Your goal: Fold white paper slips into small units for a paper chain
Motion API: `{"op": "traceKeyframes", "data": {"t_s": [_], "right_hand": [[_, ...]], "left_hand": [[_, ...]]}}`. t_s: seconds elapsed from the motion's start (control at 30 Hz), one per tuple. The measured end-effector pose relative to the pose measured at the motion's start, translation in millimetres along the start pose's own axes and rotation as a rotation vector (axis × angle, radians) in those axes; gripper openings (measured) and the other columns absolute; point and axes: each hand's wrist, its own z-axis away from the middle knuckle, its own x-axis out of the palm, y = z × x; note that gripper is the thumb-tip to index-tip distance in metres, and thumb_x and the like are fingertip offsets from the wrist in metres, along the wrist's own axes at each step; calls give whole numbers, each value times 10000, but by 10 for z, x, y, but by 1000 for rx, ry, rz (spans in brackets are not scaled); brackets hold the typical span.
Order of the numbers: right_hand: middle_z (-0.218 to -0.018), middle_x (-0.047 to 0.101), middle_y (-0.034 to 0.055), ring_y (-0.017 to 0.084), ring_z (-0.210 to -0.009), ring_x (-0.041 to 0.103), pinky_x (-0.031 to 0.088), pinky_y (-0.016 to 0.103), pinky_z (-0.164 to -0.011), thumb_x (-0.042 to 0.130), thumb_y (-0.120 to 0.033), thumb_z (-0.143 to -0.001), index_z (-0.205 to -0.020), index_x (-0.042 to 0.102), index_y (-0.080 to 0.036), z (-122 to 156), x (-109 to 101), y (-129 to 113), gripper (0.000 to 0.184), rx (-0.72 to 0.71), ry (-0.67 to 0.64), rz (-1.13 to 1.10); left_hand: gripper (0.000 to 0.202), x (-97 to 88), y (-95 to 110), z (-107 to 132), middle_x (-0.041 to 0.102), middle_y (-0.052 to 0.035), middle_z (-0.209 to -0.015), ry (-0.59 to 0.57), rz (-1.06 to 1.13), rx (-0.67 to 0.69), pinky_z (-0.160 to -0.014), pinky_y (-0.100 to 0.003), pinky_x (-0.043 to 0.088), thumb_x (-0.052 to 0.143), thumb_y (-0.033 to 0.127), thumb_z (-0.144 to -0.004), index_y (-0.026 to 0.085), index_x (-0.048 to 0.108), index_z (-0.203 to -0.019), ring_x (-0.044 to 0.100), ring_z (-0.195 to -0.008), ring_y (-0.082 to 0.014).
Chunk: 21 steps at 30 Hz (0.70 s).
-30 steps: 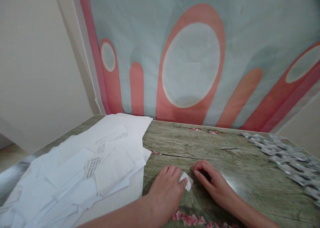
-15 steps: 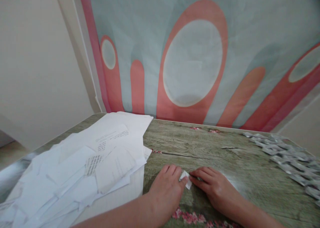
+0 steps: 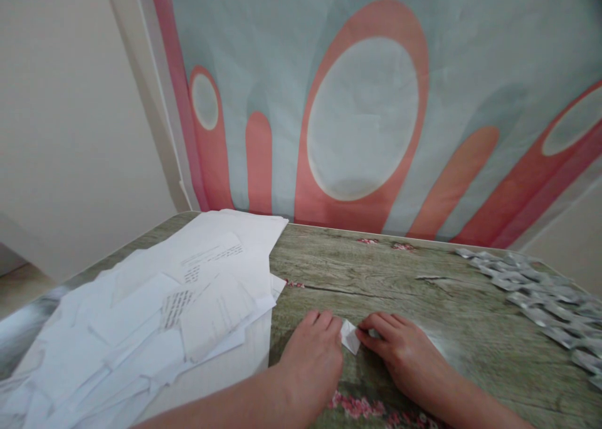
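Note:
Between my hands, low on the wood-patterned tabletop, is a small folded piece of white paper [image 3: 349, 337] with creases showing. My left hand [image 3: 311, 361] covers its left edge with curled fingers; the thumb and fingertips are mostly hidden. At the paper's right corner, the thumb and forefinger of my right hand [image 3: 403, 352] pinch it, the other fingers bent above. Left of my hands spreads a heap of loose white paper sheets [image 3: 136, 319], some with printed text.
Along the right edge of the table [image 3: 329, 259] lie rows of small folded grey-white pieces [image 3: 548, 300]. A grey-green cloth with pink shapes [image 3: 268, 40] hangs behind the table. A pale wall [image 3: 70, 115] stands at the left.
My left thumb has come off the top of the folded paper, leaving more of it visible. Both hands stay in nearly the same spot.

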Motion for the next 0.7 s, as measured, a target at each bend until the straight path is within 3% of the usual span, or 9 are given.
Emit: {"op": "traceKeyframes", "data": {"t_s": [0.17,0.37,0.47,0.57,0.7], "right_hand": [[-924,627,53,206,-807,562,429,331,-692,519,-121,-852,-994,656,-225,-7,-9,-15,223,26,-44,21],[-909,622,41,200,-804,562,422,321,-687,461,-151,-894,-965,644,-233,6,33,-13,213,36,-31,-31],[-913,619,39,202,-804,561,417,321,-687,449,-152,-902,-963,639,-228,12,47,-11,214,39,-37,-44],[-928,614,49,207,-808,559,414,327,-692,453,-135,-898,-982,636,-217,13,44,-17,217,42,-54,-35],[-927,608,57,211,-809,555,409,331,-694,464,-132,-895,-972,640,-204,5,33,-32,205,46,-60,-32]], "left_hand": [[177,-29,-31,-2,593,-99,-922,8,27,-5,-799,-386,387,475,175,-847,121,641,-875,496,-936,-256],[75,-114,-267,-2,614,-78,-815,-23,173,-19,-774,-356,407,585,174,-743,153,657,-740,551,-827,-236],[199,-89,-306,-35,615,-58,-911,58,259,-53,-798,-333,413,508,123,-791,186,641,-925,552,-874,-213],[360,-26,-245,-67,572,-49,-1094,123,272,39,-883,-332,386,541,137,-776,203,543,-1129,480,-1043,-218],[275,59,-142,-84,584,-64,-1064,131,208,121,-892,-340,376,461,185,-865,156,530,-1130,468,-1034,-216]]}}
